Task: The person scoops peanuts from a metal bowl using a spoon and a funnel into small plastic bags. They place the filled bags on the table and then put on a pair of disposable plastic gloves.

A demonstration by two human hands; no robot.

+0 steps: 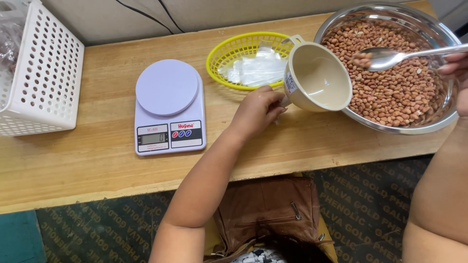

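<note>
L hand (256,109) fingers clamped on funnel (319,78) neck, R hand (456,68) gripping spoon (390,57) handle

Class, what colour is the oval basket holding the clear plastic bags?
Yellow: the basket shows best in the head view.

This looks like a small food-packing bench — a shop's back room or home workshop rather than a kitchen. Just left of the left hand (257,111) sits a digital scale (169,107); beyond it a yellow basket (225,54) of clear bags (253,69); to its right a steel bowl (429,24) of peanuts (397,87) — all on a bare plywood worktop (97,156).
</note>
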